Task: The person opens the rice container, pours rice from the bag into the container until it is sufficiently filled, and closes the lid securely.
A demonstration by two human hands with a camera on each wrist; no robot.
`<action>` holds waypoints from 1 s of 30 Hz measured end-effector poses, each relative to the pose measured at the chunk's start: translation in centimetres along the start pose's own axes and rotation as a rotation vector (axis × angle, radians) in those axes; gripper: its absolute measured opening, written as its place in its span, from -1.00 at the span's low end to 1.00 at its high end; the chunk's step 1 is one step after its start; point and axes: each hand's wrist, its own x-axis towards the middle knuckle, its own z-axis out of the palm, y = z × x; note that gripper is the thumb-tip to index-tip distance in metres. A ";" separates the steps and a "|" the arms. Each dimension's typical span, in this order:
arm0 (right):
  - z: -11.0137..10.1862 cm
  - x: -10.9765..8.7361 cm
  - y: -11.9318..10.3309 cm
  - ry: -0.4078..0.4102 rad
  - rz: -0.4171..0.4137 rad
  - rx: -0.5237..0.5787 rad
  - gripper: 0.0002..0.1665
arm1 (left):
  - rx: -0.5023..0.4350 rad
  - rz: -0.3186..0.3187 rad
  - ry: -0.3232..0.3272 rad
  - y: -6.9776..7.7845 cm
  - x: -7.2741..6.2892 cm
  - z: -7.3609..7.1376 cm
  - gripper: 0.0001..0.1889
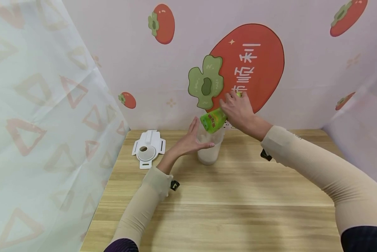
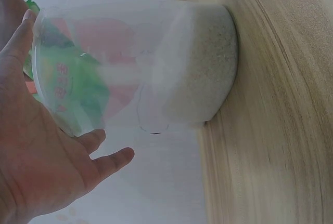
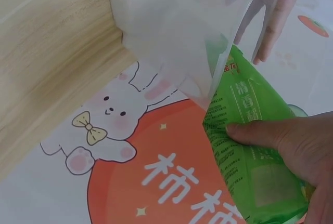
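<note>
A green printed rice bag (image 1: 213,120) is tilted mouth-down over a tall translucent plastic container (image 2: 156,21). My right hand (image 1: 237,108) grips the bag's upper end, the thumb pressed on its printed side in the right wrist view. The bag's lower end overlaps the container's mouth. Pale rice grains (image 2: 210,60) fill the bottom part of the container, which stands upright on the table. At the rim, my left hand (image 1: 190,140) spreads its fingers and thumb around the container's left side, the fingers mostly straight.
A white plastic lid-like part (image 1: 148,148) with side tabs and a round opening lies on the wooden table (image 1: 207,210), left of the container. Close behind stands a wall covering (image 1: 138,63) printed with persimmons. A pale patterned sheet (image 1: 50,140) hangs along the left side.
</note>
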 end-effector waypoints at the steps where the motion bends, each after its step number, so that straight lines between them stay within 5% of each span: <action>1: 0.0 0.0 0.0 -0.001 -0.006 -0.007 -0.39 | -0.002 0.001 0.000 0.0 0.0 0.0 0.39; 16: -0.4 -0.3 0.9 0.014 -0.108 -0.062 -0.11 | -0.011 0.014 0.005 -0.1 0.1 0.0 0.39; 30: -0.7 -0.1 0.8 0.070 -0.125 -0.099 -0.19 | -0.020 0.004 -0.003 -0.1 0.1 0.0 0.39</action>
